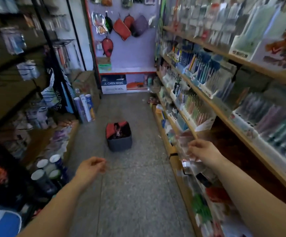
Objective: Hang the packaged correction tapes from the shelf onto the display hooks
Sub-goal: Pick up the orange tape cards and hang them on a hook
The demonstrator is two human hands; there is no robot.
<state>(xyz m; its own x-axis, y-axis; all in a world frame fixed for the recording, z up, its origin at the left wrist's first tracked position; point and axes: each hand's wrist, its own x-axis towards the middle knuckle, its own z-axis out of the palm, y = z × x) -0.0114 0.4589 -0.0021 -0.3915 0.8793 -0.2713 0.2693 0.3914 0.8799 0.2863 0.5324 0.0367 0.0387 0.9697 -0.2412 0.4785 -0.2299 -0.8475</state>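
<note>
Fingers of the right hand curl round a blurred clear bundle, most likely the packs of correction tape. It is held just off the front edge of the low right shelf. Blur hides how many packs there are and which way their hang holes face. The left hand hangs over the floor, fingers loosely curled, nothing in them. I judge this the pick-up step: stock in hand, nothing yet hung. Next comes carrying the packs to the hooks and threading one hole at a time, which calls for the free hand to part a single pack from the bundle. Which hooks are meant I cannot tell. Racks of hanging goods line the left side, and a pegboard closes the far end. The aisle is narrow, with shelf lips jutting on the right, a basket mid-floor ahead and canisters low on the left, so a turn should keep elbows in.
</note>
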